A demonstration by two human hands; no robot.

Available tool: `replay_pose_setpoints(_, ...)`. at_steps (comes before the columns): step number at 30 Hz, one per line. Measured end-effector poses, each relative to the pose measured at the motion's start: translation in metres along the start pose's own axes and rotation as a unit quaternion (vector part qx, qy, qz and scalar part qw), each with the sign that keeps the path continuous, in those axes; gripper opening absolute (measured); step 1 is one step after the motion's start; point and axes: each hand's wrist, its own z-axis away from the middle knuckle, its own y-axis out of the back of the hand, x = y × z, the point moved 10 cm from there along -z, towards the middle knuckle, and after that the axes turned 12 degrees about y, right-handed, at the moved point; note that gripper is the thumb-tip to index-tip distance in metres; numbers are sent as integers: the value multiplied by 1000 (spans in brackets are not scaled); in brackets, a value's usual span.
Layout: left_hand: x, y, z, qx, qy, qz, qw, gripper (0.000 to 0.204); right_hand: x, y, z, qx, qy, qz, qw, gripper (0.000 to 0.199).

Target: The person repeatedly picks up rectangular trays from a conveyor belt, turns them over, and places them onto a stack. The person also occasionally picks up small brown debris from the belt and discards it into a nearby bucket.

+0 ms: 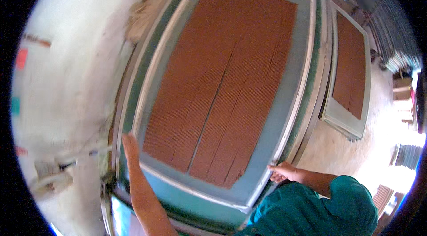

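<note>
A large framed screen [304,54] with pale rails and blue-grey mesh lies in front of me. On its mesh rests a wide brown sheet [222,67] of fine parallel lines, split by several dark lengthwise gaps. My left hand [130,148] is closed at the left rail near the close corner, its fingers mostly hidden. At the right rail, near the other close corner, my right hand [284,172] grips the edge with bent fingers. A green surface [191,201] shows beneath the frame on all sides.
To the right, a second framed screen [327,107] carries a similar brown sheet [349,65], lying lower down. Stacks of dark panels [387,22] stand at the far right. A pale, stained wall [75,76] rises on the left, with brown sacking [144,18] beside the table.
</note>
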Motion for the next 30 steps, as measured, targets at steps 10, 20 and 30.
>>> replay_pose_setpoints(10, 14, -15, -60, 42, -22, 13, 999, 66, -110, 93, 30, 230, 93, 408, 879, 40)
replay_pose_setpoints(20, 188, -18, 228, -336, 90, 319, 881, 56, -181, 306, 213, 423, 375, -30, 824, 47)
replay_pose_setpoints(30, 120, 15, 495, -49, -206, -71, 975, 29, -8, 375, 332, 436, 407, 36, 802, 48)
